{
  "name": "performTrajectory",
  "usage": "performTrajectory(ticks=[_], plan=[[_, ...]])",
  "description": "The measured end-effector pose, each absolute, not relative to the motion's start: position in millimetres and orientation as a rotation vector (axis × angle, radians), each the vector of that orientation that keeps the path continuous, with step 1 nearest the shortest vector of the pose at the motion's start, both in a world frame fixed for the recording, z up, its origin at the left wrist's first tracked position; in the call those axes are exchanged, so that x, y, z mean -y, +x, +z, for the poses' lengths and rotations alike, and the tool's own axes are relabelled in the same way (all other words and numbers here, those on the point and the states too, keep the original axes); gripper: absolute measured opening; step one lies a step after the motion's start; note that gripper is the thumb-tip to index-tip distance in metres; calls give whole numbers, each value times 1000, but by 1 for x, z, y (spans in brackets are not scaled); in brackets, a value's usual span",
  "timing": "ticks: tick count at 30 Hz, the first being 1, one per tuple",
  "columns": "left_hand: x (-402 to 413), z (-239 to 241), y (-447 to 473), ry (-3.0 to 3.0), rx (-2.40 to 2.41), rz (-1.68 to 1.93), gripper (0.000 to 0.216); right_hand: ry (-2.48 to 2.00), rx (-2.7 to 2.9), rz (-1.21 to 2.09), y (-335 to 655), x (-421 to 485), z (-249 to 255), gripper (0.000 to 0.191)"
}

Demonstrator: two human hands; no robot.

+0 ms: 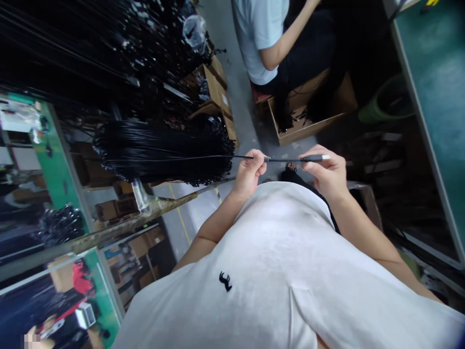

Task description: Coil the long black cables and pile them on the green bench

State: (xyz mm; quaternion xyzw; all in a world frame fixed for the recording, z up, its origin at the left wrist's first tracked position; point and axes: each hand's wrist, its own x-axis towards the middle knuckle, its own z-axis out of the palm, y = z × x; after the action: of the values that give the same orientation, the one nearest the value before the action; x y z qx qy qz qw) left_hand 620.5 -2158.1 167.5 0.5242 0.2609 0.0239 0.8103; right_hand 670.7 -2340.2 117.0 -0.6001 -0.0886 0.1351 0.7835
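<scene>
A thin black USB cable (285, 160) stretches between my two hands in front of my waist. My left hand (251, 169) is closed in a pinch on the cable, which runs on leftward over a thick bundle of black cables (163, 148). Between the fingers and thumb of my right hand (327, 172) is the cable's black plug end, its metal tip (326, 157) pointing right. The bundle hangs over a rail just left of my left hand, its many cable ends facing me.
A person in a light blue shirt (261, 39) sits ahead beside an open cardboard box (312, 128) with black cables. More black cables (90, 53) fill the upper left. A metal rail (156, 208) runs at left; a green table (436, 72) stands at right.
</scene>
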Motion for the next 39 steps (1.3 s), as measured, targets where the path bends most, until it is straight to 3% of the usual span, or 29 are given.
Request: performTrajectory(ticks=[12, 20, 25, 32, 39], plan=[[2158, 161, 622, 1138, -591, -14, 65, -1246, 229, 424, 675, 2337, 116, 26], [2151, 152, 618, 1077, -509, -163, 26, -1241, 153, 438, 668, 2339, 104, 19], [2145, 138, 628, 798, -720, -89, 5, -1225, -35, 482, 665, 2331, 81, 22], [2122, 104, 637, 776, -1031, 23, 10, -1169, -287, 615, 672, 2326, 44, 32], [2061, 107, 626, 837, -1121, 237, 28, -1079, -340, 726, 679, 2317, 24, 40]])
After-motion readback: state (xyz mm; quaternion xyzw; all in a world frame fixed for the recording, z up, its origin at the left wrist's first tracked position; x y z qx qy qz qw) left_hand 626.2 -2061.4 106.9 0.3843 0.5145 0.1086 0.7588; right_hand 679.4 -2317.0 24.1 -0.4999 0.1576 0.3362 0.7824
